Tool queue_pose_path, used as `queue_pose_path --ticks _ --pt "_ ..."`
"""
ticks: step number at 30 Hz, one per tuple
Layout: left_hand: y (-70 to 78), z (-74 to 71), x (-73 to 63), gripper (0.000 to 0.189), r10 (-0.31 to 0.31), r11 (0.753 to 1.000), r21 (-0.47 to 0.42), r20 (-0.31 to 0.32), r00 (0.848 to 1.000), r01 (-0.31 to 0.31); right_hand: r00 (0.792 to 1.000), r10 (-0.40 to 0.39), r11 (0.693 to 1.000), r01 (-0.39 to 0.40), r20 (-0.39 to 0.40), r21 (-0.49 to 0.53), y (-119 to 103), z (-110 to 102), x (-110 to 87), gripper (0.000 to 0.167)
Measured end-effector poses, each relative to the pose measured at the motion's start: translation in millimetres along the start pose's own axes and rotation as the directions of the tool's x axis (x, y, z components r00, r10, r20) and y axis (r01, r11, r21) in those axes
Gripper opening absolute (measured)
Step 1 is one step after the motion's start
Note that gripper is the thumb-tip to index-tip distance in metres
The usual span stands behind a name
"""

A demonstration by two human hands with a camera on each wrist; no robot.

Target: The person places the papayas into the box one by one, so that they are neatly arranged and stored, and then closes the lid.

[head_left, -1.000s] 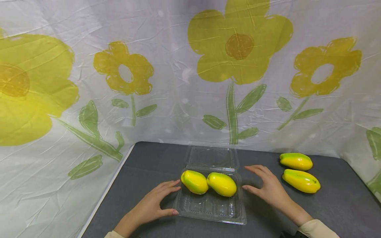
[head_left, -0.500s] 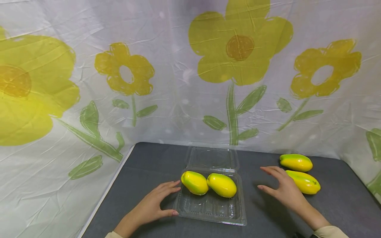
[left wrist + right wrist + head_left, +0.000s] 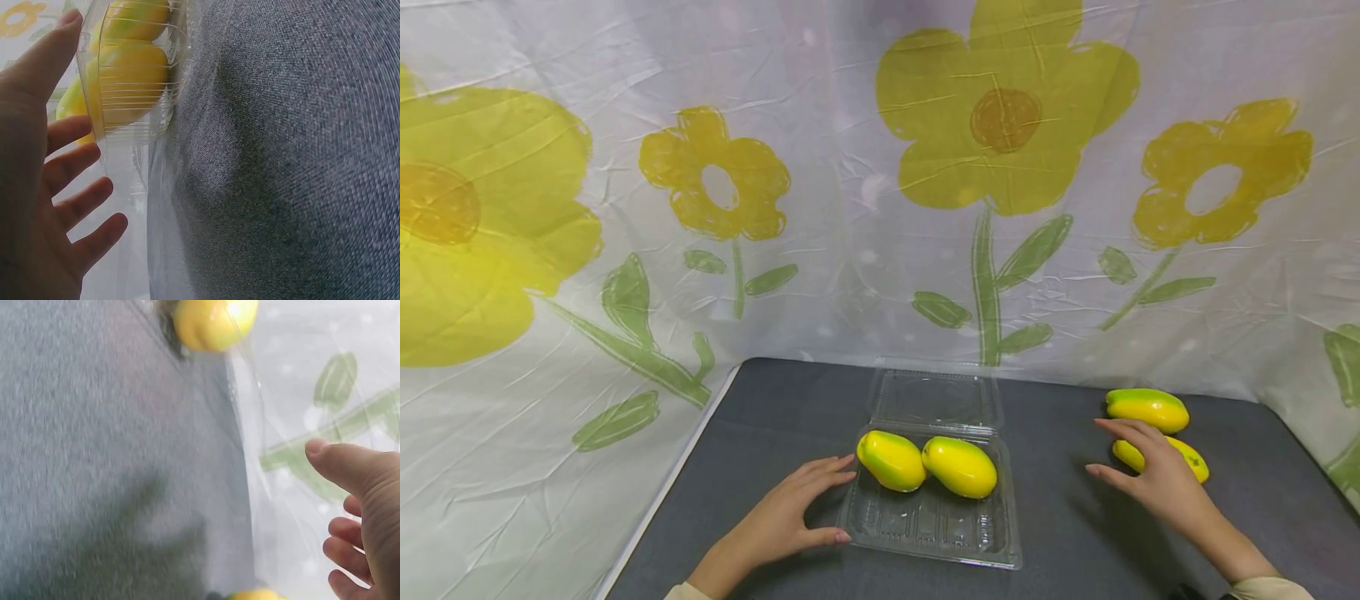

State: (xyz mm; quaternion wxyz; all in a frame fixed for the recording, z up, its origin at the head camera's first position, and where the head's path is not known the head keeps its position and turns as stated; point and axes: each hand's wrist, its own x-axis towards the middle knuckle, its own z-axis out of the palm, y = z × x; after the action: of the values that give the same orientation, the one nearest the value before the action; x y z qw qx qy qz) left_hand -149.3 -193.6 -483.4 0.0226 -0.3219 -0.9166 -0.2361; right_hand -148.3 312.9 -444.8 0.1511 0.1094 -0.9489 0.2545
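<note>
A clear plastic clamshell container (image 3: 936, 533) lies on the table with its lid (image 3: 936, 398) folded back. Inside, along the hinge side, sit two yellow-green fruits shaped like small papayas, the left fruit (image 3: 891, 461) and the right fruit (image 3: 959, 467). My left hand (image 3: 782, 512) is at the container's left edge, fingers spread, and holds nothing. Over at the right, my right hand (image 3: 1165, 483) hovers with thumb and fingers apart, nothing in its grasp. It partly hides the nearer loose fruit (image 3: 1193, 460); the farther loose fruit (image 3: 1147, 410) lies just behind.
The dark grey table (image 3: 790, 400) carries everything. A white cloth (image 3: 842, 275) printed with yellow flowers hangs behind and along both sides, meeting the table's back edge.
My right hand has moved rightward, from beside the container to in front of the two loose fruits. The left hand and the container have stayed put.
</note>
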Motion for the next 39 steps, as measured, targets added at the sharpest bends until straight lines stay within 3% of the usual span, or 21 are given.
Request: queue_pose_path --ticks 18,39 --pt "0.4 0.1 -0.3 0.08 -0.011 1.0 -0.007 0.012 1.0 0.011 0.997 0.068 0.996 -0.069 -0.026 -0.058 46.6 -24.3 -9.8 0.063" --pt "-1.8 1.1 -0.1 0.079 -0.013 1.0 -0.004 0.007 1.0 0.013 0.972 0.2 0.971 -0.181 0.123 -0.154 84.4 -38.2 -13.8 0.078"
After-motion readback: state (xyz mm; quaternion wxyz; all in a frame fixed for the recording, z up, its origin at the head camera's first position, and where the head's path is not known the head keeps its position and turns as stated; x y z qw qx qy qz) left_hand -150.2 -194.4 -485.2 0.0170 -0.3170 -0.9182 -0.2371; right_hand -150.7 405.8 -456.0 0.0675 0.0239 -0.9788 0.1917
